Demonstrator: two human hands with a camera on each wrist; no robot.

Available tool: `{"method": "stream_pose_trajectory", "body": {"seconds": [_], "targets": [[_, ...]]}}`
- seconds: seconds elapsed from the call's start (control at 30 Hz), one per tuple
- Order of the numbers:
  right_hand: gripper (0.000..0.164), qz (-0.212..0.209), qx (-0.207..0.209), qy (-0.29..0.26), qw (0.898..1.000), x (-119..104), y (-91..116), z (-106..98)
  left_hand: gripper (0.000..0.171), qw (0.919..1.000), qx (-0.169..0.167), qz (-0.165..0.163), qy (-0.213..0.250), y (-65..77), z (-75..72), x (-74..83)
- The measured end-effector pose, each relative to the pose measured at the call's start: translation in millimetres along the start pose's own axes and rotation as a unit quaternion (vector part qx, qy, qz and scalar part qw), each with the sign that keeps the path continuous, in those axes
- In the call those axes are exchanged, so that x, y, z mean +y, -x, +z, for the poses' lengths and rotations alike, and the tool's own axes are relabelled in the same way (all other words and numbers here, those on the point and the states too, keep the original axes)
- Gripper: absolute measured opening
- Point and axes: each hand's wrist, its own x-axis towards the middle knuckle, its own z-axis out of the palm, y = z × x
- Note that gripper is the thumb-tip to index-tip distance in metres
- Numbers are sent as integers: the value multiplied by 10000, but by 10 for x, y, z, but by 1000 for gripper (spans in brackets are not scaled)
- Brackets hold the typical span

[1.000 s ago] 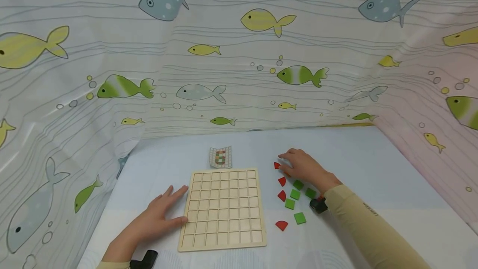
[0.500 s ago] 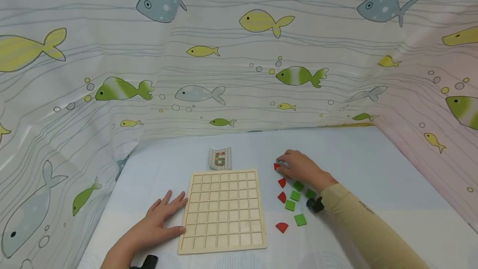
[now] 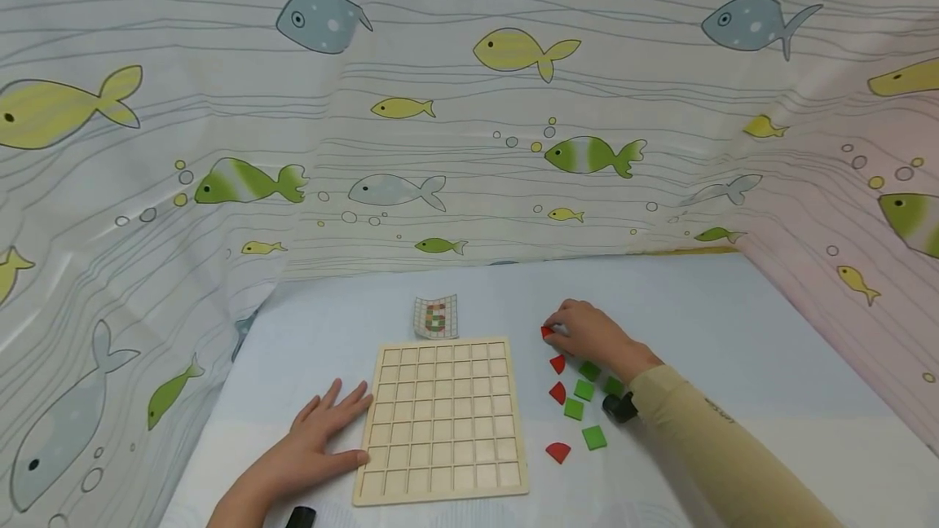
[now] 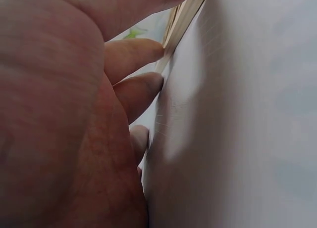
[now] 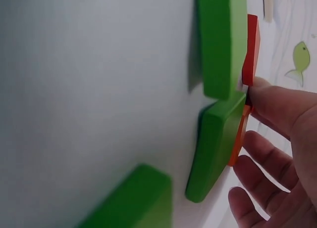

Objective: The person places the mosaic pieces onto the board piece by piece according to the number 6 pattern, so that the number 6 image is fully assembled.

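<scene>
My left hand (image 3: pixel 315 438) lies with spread fingers against the left edge of a wooden grid board (image 3: pixel 440 499); the left wrist view has fingertips touching that edge. Beyond the loose pieces, my right hand (image 3: pixel 592 339) pinches a red quarter-circle piece (image 3: pixel 546 332) between thumb and index finger, low over the table. Most of that piece is covered by the fingers. An orange piece (image 5: pixel 239 136) lies under the right hand in the right wrist view. Nearer me are more red quarter-circle pieces (image 3: pixel 558 393) and several green square tiles (image 3: pixel 595 437).
A small card (image 3: pixel 436 317) printed with a coloured grid pattern lies behind the board. A fish-patterned curtain (image 3: pixel 469 137) rises along the back and sides of the white table (image 3: pixel 660 300).
My right fingers have closed in on the far red quarter-circle piece, from hovering beside it to pinching it. The left hand stays beside the board; the head view has tilted slightly.
</scene>
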Motion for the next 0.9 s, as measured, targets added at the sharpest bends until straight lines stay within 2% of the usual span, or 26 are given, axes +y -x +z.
{"method": "stream_pose_trajectory", "body": {"seconds": [0.57,0.8,0.9], "targets": [[23,129,34,433,9990,-28,-30,59,74,10000,10,33,-85,21,8,63],[25,352,161,232,9990,-88,17,42,74,10000,-24,11,-32,16,12,53],[24,245,309,179,9991,-156,38,14,74,10000,-17,3,-49,21,15,46]]}}
